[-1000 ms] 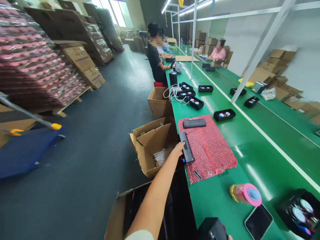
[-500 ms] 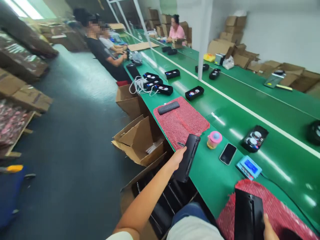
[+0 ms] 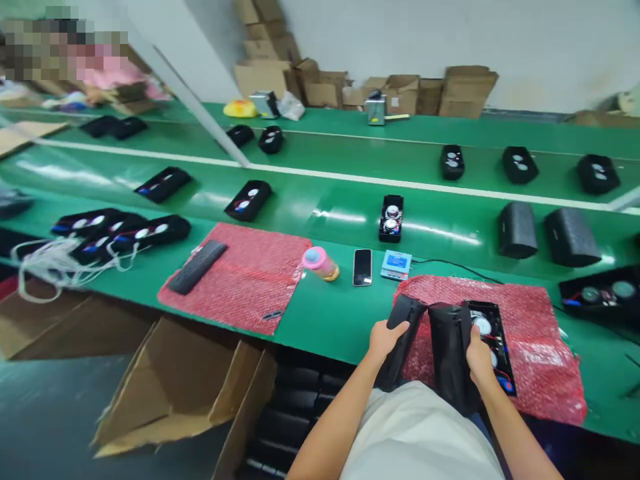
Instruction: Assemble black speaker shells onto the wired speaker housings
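Observation:
In the head view my left hand (image 3: 387,341) grips a slim black speaker case (image 3: 404,327), tilted and held close to my body. My right hand (image 3: 480,357) is closed on the side of a second black speaker case (image 3: 449,353), whose top end comes close to the first. Just right of it, partly behind my right hand, an opened speaker housing (image 3: 493,320) shows round drivers and red wires. That housing rests on pink bubble wrap (image 3: 537,353) at the bench's front edge.
On the green bench (image 3: 320,313) are a pink-lidded cup (image 3: 323,262), a phone (image 3: 363,268) and a blue meter (image 3: 397,265). Left lies another bubble-wrap sheet (image 3: 250,267) with a dark bar (image 3: 197,267). Open cartons (image 3: 185,373) stand below; several speaker housings (image 3: 391,219) line the belt.
My view has swung to the right. The left-hand case has come from the bench edge on the left to beside the right-hand case, now over the right bubble wrap.

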Tool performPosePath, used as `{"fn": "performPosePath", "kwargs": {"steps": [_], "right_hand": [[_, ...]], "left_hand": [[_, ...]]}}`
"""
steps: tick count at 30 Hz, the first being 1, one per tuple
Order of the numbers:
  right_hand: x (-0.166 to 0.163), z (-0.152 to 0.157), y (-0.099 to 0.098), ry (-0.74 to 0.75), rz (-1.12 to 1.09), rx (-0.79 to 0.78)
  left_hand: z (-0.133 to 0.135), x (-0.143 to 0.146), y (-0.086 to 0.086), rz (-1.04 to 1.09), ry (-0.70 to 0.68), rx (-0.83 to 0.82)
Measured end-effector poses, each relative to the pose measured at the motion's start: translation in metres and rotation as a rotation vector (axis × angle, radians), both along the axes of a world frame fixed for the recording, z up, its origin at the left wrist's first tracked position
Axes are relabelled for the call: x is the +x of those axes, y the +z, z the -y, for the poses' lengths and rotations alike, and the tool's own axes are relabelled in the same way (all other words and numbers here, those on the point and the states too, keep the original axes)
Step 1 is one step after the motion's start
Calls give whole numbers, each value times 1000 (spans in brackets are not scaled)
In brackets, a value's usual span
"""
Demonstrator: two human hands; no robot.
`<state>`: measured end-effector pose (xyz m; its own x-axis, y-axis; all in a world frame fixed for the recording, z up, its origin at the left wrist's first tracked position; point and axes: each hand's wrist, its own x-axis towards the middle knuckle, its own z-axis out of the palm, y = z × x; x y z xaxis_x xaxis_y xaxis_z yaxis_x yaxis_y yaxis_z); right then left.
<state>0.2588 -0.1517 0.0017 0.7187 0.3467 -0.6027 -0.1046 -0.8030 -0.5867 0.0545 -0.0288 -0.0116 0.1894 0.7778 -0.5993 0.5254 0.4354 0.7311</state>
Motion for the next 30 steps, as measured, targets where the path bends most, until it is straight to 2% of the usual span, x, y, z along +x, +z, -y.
{"fn": "performPosePath", "kwargs": {"steps": [4, 9, 12, 15, 17, 20, 22, 25, 30], "right_hand": [[6, 10, 5, -101, -37, 50], [17, 25, 21, -195, -57, 153], [41, 43, 39, -245, -81, 231], [81, 64, 62, -225, -146, 422], [110, 77, 80, -153, -93, 449], [152, 90, 99, 83, 61, 290], [177, 96, 103, 239, 92, 200], [208, 104, 96, 339, 53, 163], [244, 111, 68, 499, -122, 89]], "left_hand": [[4, 14, 0, -36, -72, 14], [7, 22, 5, -42, -61, 0], [11, 33, 8, 41, -60, -51], [15, 47, 11, 221, -87, -209], [19, 55, 13, 339, -113, -324], [25, 65, 16, 450, -132, -382], [30, 71, 17, 496, -123, -376], [37, 80, 12, 518, -106, -338], [53, 90, -5, 445, -26, -296]]}}
